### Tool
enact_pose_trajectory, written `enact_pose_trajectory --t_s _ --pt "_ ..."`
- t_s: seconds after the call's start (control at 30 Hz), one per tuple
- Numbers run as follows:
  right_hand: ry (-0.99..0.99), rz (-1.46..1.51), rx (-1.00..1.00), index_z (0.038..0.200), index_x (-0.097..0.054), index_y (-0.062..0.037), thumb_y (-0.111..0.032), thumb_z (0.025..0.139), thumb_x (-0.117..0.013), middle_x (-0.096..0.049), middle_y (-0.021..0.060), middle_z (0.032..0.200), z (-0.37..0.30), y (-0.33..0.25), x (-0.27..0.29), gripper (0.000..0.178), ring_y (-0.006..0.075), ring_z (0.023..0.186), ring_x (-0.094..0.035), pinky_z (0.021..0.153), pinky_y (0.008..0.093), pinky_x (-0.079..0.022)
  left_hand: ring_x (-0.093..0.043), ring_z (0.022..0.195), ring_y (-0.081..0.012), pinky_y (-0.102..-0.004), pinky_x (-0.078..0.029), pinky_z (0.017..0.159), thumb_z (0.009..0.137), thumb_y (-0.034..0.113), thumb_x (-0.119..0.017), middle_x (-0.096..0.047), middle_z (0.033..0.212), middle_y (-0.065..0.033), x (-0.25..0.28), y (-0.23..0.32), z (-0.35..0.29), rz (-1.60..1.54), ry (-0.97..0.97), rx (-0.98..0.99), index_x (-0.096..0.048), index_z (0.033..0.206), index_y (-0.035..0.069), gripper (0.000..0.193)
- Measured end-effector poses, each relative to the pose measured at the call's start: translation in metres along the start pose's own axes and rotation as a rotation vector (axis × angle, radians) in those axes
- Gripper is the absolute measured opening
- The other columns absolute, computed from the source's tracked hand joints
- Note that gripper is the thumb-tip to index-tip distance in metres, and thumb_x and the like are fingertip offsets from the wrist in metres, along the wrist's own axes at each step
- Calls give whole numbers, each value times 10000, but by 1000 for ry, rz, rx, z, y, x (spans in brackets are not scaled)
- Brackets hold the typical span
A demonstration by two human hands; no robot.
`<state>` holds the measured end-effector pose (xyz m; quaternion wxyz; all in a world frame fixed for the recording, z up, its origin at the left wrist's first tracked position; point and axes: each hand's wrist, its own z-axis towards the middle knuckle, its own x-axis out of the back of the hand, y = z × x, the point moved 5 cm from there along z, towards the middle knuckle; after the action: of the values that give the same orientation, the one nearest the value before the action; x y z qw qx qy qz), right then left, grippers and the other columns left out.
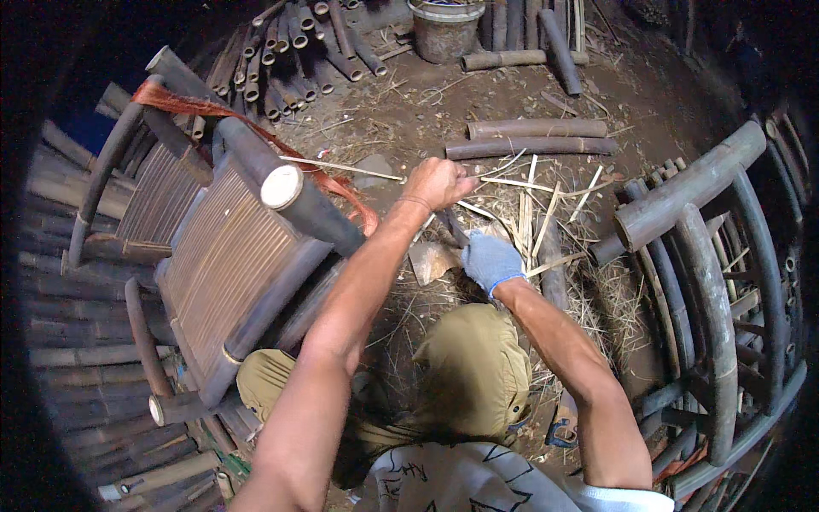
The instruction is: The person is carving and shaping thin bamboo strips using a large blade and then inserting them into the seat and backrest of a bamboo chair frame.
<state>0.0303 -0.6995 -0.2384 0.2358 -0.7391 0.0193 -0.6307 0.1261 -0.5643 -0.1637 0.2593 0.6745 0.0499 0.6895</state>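
Observation:
My bare left hand (437, 183) is closed around a thin pale bamboo strip (341, 168), which sticks out on both sides of the fist. Below and to the right, my right hand (493, 261) wears a grey-blue knit glove. Its fingers are wrapped round a dark knife (452, 227), whose blade slants up toward the left hand; the handle is hidden in the glove. A wooden block (431, 263) lies on the ground beside the glove. Several split bamboo strips (527, 218) are scattered just beyond the right hand.
At left stands a bamboo chair (230, 247) with an orange strap (196, 105). Another bamboo frame (708, 299) rises at right. Two dark bamboo lengths (537, 148) lie ahead. Farther back are a bucket (446, 34) and a pile of cut bamboo tubes (299, 55). Shavings litter the dirt floor.

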Motion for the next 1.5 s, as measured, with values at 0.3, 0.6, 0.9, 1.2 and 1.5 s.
enact_pose_trajectory --t_s 0.3,0.6,0.9,1.2,1.5 --pt "63 353 -202 851 -666 54 -272 841 -560 -642 329 848 -16 65 -31 343 506 853 -627 765 553 -486 -657 766 -267 -389 -532 716 766 240 -786 -654 891 -118 -38 59 -27 -585 353 -148 -700 916 34 268" --pt "103 354 -261 1027 -648 24 -307 937 -557 -654 324 947 -42 86 -12 355 500 918 -631 781 558 -490 -594 789 -285 -391 -482 710 753 153 -798 -581 826 -94 -87 108 -18 -652 567 -211 -671 826 49 179" --pt "92 15 -82 1018 -675 -27 -335 913 -584 -685 273 912 -52 82 -27 339 476 831 -650 727 539 -515 -543 825 -363 -459 -447 744 821 151 -716 -556 834 -139 -107 126 -20 -604 516 -293 -553 841 40 199" --pt "-89 410 -278 1118 -637 -19 -390 933 -552 -671 300 986 -86 80 -82 423 499 939 -632 825 546 -502 -615 718 -204 -342 -493 647 779 151 -816 -631 814 -80 -70 66 -31 -758 700 1 -692 848 65 166" --pt "-91 716 -365 1175 -637 -50 -288 978 -550 -656 144 974 -135 117 -128 322 265 896 -641 787 379 -522 -603 879 -417 -505 -490 780 927 210 -617 -551 1093 -250 1 -57 -143 142 596 186 -553 1221 -45 395"
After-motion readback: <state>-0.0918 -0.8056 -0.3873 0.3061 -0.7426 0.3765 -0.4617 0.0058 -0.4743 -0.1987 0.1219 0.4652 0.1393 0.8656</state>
